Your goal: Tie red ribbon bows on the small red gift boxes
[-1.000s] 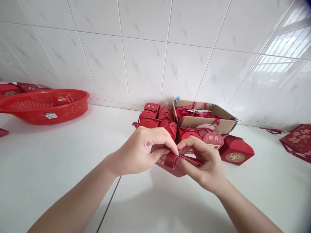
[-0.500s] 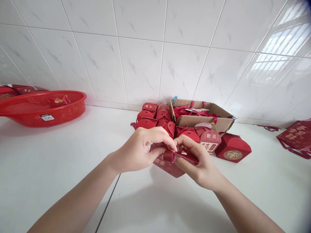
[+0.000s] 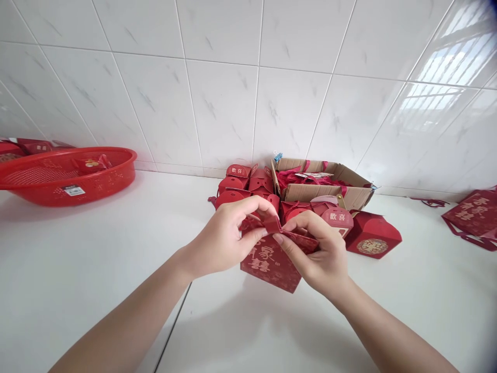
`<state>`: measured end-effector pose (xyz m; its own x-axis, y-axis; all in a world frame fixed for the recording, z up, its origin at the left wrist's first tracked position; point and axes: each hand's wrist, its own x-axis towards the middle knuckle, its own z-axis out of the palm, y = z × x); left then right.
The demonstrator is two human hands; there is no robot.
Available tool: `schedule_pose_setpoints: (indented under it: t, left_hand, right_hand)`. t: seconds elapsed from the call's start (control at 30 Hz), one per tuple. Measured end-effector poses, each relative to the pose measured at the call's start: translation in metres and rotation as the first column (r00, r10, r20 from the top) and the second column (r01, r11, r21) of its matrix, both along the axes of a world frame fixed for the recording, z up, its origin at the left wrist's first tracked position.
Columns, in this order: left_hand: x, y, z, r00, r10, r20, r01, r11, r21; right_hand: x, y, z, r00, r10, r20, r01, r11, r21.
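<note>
A dark red paper gift box (image 3: 272,264) with pale pink characters hangs tilted between my hands, over the white counter. My left hand (image 3: 229,233) is closed in a pinch on a folded red ribbon (image 3: 273,224) at the box's top edge. My right hand (image 3: 320,248) grips the top rim of the box, thumb in front and fingers behind, its tips touching the ribbon's end. Just behind my hands stand several finished-looking red gift boxes (image 3: 235,182), one with a white-lettered flap (image 3: 337,217) and one with a round gold emblem (image 3: 373,241).
Against the tiled wall stands an open cardboard box (image 3: 326,195) holding red ribbons (image 3: 287,178), with blue clips on its rim. A red plastic basket (image 3: 112,181) sits at left with a small packet (image 3: 91,164). Another red box (image 3: 476,217) with ribbon lies at far right.
The gift box has tipped so that more of its lettered front shows. The curled ribbon loop has been drawn up and flattened between my left fingers at the rim.
</note>
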<state>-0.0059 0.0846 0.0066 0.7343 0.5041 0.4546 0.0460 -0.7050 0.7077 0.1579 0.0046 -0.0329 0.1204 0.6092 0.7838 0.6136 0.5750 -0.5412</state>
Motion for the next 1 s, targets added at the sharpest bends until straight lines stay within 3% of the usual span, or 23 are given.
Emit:
schedule_pose_setpoints:
  t: [0.33,0.63,0.83,1.0]
  left_hand:
    - [-0.003,0.000,-0.002,0.994,-0.003,-0.112,0.008,0.999,0.049]
    - [0.007,-0.006,-0.010,0.972,0.207,-0.108,-0.192,0.972,0.135]
    - [0.008,-0.009,-0.007,0.974,0.213,-0.077,-0.207,0.975,0.080]
    - [0.006,-0.011,-0.005,0.980,0.197,-0.039,-0.195,0.980,0.045]
  right_hand:
    - [0.000,0.001,-0.003,0.997,0.004,0.073,-0.009,0.998,0.063]
    - [-0.001,0.011,-0.010,0.998,-0.031,0.054,0.025,0.995,0.100]
    - [0.002,0.012,-0.009,1.000,-0.003,-0.014,0.003,1.000,-0.002]
    - [0.006,0.007,-0.001,0.993,0.115,-0.005,-0.114,0.983,-0.146]
